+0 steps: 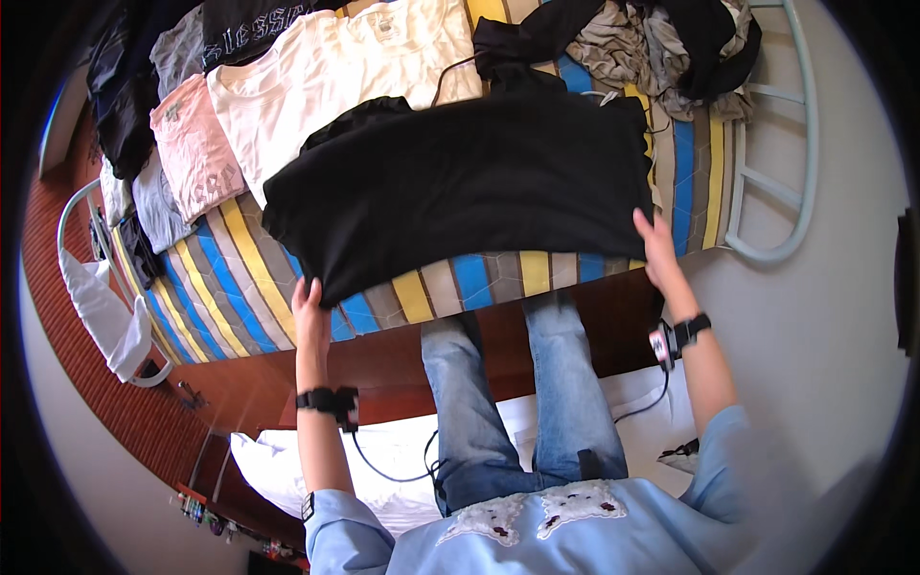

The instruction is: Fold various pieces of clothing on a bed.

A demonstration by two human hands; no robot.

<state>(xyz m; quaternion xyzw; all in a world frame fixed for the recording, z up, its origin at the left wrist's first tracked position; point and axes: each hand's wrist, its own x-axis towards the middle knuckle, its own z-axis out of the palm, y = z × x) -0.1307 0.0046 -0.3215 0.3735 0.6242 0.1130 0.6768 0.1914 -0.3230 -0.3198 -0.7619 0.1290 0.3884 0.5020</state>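
Note:
A black garment is spread wide over the near edge of a striped mattress. My left hand grips its lower left corner, thumb on top. At the opposite end, my right hand pinches the lower right corner. The cloth hangs slightly slack between both hands, and its upper part overlaps a cream T-shirt. What kind of garment it is cannot be told from this side.
Folded shirts, including a pink one, lie at the left. Crumpled grey and black clothes are heaped at the back right. Pale metal bed rails bound the right end. A white cloth drapes over the left rail.

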